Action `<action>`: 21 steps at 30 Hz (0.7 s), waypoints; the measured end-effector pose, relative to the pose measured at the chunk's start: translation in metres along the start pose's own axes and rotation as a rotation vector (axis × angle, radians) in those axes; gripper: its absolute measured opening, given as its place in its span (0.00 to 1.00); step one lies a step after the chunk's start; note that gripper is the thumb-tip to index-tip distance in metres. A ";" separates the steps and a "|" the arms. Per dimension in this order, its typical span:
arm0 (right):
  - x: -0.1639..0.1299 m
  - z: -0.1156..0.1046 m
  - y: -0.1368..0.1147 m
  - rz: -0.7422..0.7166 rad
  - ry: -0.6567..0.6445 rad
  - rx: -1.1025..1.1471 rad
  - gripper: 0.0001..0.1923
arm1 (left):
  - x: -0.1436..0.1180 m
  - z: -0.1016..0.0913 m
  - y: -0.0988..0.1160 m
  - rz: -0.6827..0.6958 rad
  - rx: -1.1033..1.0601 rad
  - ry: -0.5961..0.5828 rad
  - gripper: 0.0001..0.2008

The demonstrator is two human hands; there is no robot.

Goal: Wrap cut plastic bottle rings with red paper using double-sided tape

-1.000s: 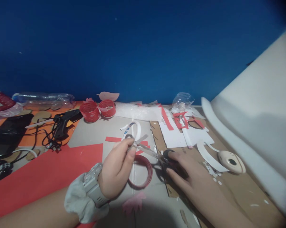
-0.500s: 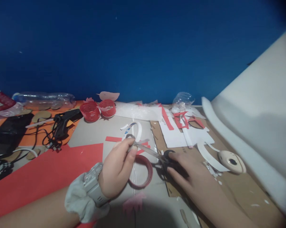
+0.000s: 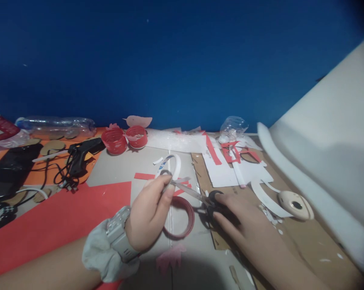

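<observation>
Pinching a white strip (image 3: 169,166) between thumb and fingertips, my left hand (image 3: 150,213) hovered over the grey card (image 3: 121,167) near the middle of the table. The strip curled up and away from my fingers, and its near end sat between the blades of the scissors (image 3: 196,195). My right hand (image 3: 242,225) was closed on the scissors' black handles, fingers threaded through the loops, with the blades nearly together on the strip and pointing left toward my other hand. Below the blades a red ring (image 3: 180,217) lay flat on the card, just beside my left fingers. A sheet of red paper (image 3: 57,221) spread out to the left, under my left wrist with its watch (image 3: 118,233). Farther back stood two red caps (image 3: 124,139), side by side, and a black glue gun (image 3: 79,155) with its cord lay to their left. To my right a cream tape dispenser (image 3: 295,204) rested on the cardboard (image 3: 305,241), near loose white scraps (image 3: 266,195).
</observation>
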State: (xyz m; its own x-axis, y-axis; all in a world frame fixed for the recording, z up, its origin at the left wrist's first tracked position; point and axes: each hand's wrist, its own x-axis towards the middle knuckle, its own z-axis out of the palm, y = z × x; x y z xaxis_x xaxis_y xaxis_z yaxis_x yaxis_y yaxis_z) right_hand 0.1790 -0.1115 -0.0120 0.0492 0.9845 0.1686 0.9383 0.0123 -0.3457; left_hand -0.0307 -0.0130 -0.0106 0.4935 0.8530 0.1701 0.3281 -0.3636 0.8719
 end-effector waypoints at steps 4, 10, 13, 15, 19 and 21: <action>0.000 0.000 0.000 -0.016 0.005 -0.023 0.10 | 0.001 0.000 -0.001 -0.005 0.003 0.002 0.15; -0.001 0.001 0.001 -0.022 0.021 -0.029 0.10 | 0.000 0.001 -0.002 0.001 0.002 0.014 0.15; -0.001 0.001 0.001 -0.020 0.021 -0.014 0.11 | 0.000 0.001 -0.002 0.007 0.008 0.021 0.15; -0.001 0.000 0.001 -0.015 0.005 -0.009 0.11 | 0.000 0.000 -0.002 0.006 0.012 0.019 0.15; -0.002 0.000 0.001 -0.007 -0.014 -0.015 0.11 | 0.001 0.001 -0.003 -0.003 0.004 0.019 0.16; -0.002 0.000 0.001 -0.012 -0.010 -0.018 0.11 | 0.002 0.001 -0.003 -0.005 0.001 0.020 0.16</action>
State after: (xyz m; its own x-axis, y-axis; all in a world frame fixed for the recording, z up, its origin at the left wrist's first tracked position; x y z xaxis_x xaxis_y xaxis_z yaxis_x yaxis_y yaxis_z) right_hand 0.1798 -0.1132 -0.0128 0.0342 0.9859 0.1639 0.9448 0.0216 -0.3269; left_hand -0.0300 -0.0111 -0.0132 0.4754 0.8622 0.1751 0.3312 -0.3598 0.8723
